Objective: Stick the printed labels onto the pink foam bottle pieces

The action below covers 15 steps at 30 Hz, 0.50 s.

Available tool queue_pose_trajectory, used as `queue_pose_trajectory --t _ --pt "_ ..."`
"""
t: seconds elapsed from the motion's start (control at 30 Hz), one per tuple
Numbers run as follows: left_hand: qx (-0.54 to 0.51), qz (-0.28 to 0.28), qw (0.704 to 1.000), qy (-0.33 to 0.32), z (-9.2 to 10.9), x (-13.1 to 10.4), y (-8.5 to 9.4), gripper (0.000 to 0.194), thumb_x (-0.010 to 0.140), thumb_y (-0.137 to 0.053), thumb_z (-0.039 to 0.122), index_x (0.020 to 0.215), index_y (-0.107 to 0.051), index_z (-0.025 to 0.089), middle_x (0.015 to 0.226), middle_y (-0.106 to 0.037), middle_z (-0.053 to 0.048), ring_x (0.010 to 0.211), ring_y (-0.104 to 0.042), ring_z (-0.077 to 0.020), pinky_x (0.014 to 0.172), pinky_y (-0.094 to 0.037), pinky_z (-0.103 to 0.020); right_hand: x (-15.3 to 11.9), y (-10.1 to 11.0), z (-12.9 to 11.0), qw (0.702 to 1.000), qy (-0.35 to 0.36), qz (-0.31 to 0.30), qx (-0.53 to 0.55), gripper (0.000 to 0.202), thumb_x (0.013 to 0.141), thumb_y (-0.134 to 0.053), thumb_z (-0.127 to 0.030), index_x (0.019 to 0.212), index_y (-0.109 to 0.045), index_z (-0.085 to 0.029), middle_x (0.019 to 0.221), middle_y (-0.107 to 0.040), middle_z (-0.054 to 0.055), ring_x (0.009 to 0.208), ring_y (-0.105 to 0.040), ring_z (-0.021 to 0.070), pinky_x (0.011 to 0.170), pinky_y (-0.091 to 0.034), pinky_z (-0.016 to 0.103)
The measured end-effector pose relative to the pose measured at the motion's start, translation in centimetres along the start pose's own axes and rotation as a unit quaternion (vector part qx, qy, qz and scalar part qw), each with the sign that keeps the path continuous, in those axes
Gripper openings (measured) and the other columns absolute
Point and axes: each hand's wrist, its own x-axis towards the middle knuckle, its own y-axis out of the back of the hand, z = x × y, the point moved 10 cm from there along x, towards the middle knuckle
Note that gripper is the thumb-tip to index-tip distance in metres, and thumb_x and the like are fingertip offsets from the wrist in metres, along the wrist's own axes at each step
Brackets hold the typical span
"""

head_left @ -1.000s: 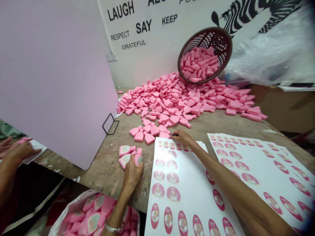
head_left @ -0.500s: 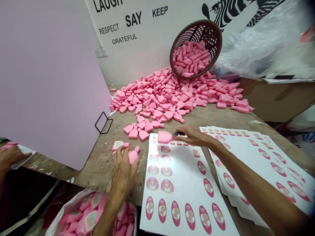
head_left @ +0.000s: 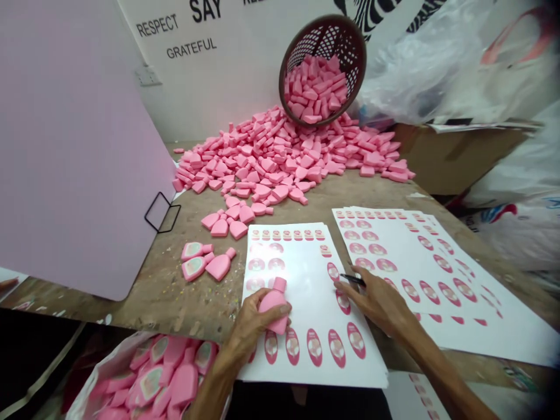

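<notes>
A pink bottle-shaped piece [head_left: 275, 305] is held in my left hand [head_left: 256, 321], above the lower left of a white sticker sheet [head_left: 306, 303]. Its neck points up and away from me. My right hand [head_left: 371, 294] has its fingers closed around a slim black tool [head_left: 352, 279], whose tip is at the sheet's right column of oval stickers. Left of the sheet, a plain pink piece [head_left: 220, 265] lies beside two pieces bearing labels [head_left: 193, 267].
Behind is a large heap of pink pieces [head_left: 271, 151] under a tipped brown basket [head_left: 359, 76]. More sticker sheets [head_left: 420, 262] lie at right. A pink board [head_left: 79, 146] stands at left. Below the table edge, a white bag [head_left: 98, 373] holds pink pieces.
My left hand has moved right from the labelled pieces to over the sheet and now holds a pink piece. My right hand has come down toward me with the tool, without the piece near it.
</notes>
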Motion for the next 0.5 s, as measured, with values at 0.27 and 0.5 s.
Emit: queue_pose_trajectory --t 0.27,0.5 --pt "0.030 -0.005 0.999 -0.016 0.1 1.2 -3.8 0.042 0.071 -0.072 0.043 0.097 -0.052 0.017 0.088 -0.068 -0.007 0.066 -0.071 -0.0203 0.057 -0.055 -0.027 -3.9 2.4 -1.0 0.981 0.011 0.187 -0.043 0.020 0.083 -0.049 -0.039 0.084 -0.062 -0.024 0.076 -0.066 0.011 0.074 -0.061 0.0296 0.058 -0.044 0.039" --pt "0.009 0.070 0.996 -0.059 0.5 0.7 -2.0 0.040 0.071 -0.070 0.048 0.093 -0.058 0.017 0.075 -0.068 -0.003 0.058 -0.062 -0.0133 0.053 -0.052 -0.023 -1.3 5.5 5.1 0.984 -0.045 0.140 0.099 0.032 0.085 -0.046 -0.047 0.067 -0.054 -0.023 0.059 -0.059 0.002 0.054 -0.053 0.0175 0.050 -0.042 0.030"
